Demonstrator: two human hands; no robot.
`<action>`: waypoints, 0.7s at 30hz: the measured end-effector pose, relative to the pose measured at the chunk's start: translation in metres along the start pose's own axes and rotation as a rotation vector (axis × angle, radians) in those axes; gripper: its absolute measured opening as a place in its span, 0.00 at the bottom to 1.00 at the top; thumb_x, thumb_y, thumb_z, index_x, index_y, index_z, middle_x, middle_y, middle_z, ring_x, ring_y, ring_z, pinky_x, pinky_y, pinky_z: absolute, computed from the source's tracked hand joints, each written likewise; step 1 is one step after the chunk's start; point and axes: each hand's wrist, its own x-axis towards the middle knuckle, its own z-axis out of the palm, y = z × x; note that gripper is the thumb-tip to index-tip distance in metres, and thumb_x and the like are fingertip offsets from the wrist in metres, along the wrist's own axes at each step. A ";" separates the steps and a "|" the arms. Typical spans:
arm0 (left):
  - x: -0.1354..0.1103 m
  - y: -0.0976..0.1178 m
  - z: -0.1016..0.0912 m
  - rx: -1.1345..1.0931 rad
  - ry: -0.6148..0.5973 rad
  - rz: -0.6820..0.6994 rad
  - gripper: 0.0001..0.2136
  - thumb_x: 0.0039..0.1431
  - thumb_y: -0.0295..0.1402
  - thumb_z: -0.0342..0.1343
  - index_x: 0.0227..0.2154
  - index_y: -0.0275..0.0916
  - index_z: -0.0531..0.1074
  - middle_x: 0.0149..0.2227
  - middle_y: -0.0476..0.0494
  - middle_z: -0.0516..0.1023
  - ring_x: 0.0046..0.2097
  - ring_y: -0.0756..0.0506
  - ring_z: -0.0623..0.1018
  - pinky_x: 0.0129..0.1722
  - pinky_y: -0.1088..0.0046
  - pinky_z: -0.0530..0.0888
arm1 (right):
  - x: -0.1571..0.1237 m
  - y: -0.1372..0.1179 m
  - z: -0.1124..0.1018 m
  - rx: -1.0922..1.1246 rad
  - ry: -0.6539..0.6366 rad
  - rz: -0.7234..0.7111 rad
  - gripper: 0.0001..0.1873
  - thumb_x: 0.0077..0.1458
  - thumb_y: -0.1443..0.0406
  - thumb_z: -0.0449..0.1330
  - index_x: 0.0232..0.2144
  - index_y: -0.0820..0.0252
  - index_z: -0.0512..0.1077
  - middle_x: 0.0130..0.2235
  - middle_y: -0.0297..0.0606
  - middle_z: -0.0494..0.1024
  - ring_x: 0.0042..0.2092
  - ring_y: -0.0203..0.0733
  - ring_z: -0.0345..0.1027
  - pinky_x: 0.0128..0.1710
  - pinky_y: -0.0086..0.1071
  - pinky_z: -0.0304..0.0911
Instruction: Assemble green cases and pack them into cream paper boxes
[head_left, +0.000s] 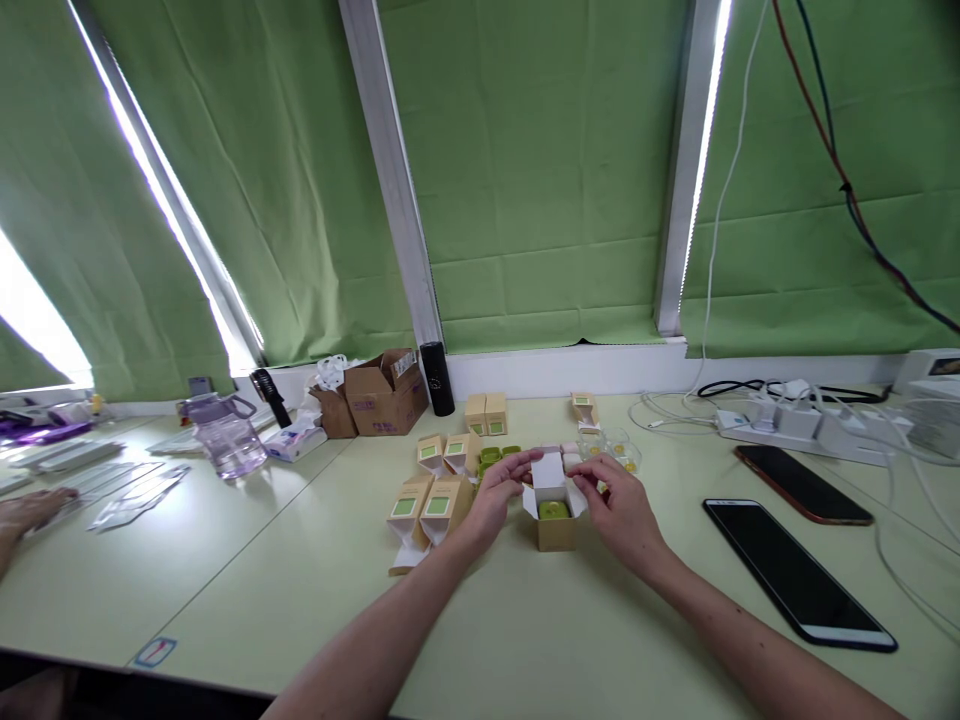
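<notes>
A small brown cardboard box (556,537) with a white inside stands upright on the table in front of me, its lid and side flaps open. Inside it lies a green item (553,510) with a rounded top. My left hand (496,497) has its fingers on the raised lid and left flap. On the other side, my right hand (621,508) pinches at the right flap with thumb and curled fingers. Left of my hands are several similar boxes with green labels (448,503), some with flaps open. Green pieces (491,456) and clear round containers (616,442) sit partly hidden behind my hands.
Two phones (796,570) lie to the right, near a power strip (799,425) with chargers and loose cables. Farther back stand a large carton (384,393), a black cylinder (437,379) and a clear purple jug (225,437). Another person's hand (34,508) rests at far left.
</notes>
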 end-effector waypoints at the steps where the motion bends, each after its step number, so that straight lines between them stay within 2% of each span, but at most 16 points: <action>1: 0.000 -0.001 0.000 -0.009 0.001 -0.005 0.30 0.41 0.24 0.53 0.52 0.35 0.79 0.51 0.36 0.83 0.54 0.37 0.78 0.50 0.64 0.72 | 0.001 0.001 -0.001 0.008 0.022 0.014 0.13 0.68 0.60 0.54 0.38 0.55 0.78 0.41 0.43 0.79 0.39 0.48 0.73 0.32 0.37 0.67; 6: 0.000 -0.003 -0.002 0.000 0.016 -0.007 0.31 0.40 0.24 0.52 0.51 0.36 0.80 0.54 0.36 0.82 0.56 0.35 0.78 0.51 0.63 0.72 | 0.002 0.008 0.000 0.068 0.090 0.087 0.13 0.66 0.59 0.54 0.39 0.56 0.77 0.43 0.44 0.79 0.41 0.48 0.73 0.36 0.37 0.69; 10: 0.000 -0.002 0.000 -0.004 0.024 -0.013 0.31 0.39 0.23 0.53 0.51 0.36 0.79 0.56 0.36 0.81 0.58 0.35 0.77 0.52 0.63 0.72 | 0.002 0.010 0.003 0.114 0.098 0.158 0.11 0.61 0.59 0.56 0.40 0.56 0.77 0.41 0.42 0.78 0.37 0.45 0.69 0.38 0.38 0.68; 16: -0.001 -0.001 0.006 -0.001 0.031 0.001 0.27 0.42 0.23 0.57 0.50 0.36 0.77 0.53 0.34 0.82 0.57 0.35 0.78 0.51 0.64 0.73 | 0.001 0.014 0.007 0.201 0.069 0.238 0.13 0.55 0.61 0.58 0.41 0.56 0.76 0.39 0.38 0.74 0.34 0.42 0.67 0.37 0.37 0.66; 21: -0.006 0.002 0.011 0.006 0.009 0.022 0.24 0.47 0.25 0.62 0.50 0.38 0.75 0.48 0.35 0.83 0.51 0.37 0.80 0.50 0.64 0.73 | 0.001 0.015 0.009 0.256 0.062 0.268 0.14 0.51 0.61 0.59 0.41 0.56 0.75 0.38 0.37 0.72 0.32 0.41 0.67 0.36 0.37 0.66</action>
